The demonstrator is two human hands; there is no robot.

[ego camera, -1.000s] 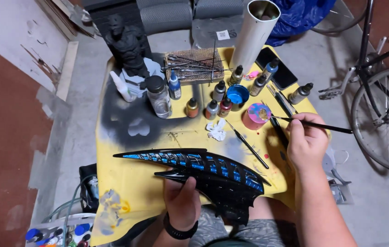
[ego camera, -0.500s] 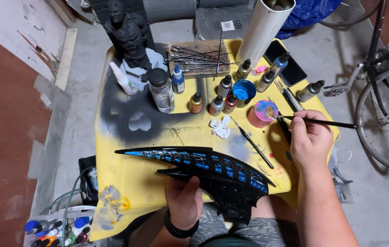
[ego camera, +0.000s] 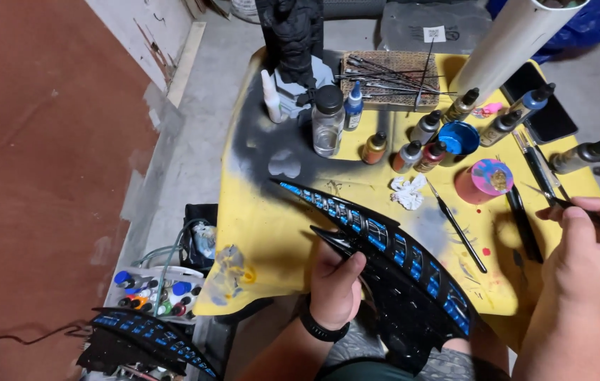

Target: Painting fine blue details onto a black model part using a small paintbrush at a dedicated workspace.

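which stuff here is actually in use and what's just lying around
In use: black and blue wing piece gripped by left hand; thin paintbrush in right hand.

Lying about: spare brush, crumpled tissue, glass jar, white tube.

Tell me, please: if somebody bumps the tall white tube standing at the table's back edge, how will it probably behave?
The white tube looks tall, narrow and already leaning, so it would probably tip easily. Being round, it would likely roll, perhaps into the paint bottles beside it. It appears hollow, so probably light.

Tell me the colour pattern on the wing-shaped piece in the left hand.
Black wing-shaped piece with rows of bright blue panels along its edge; head view.
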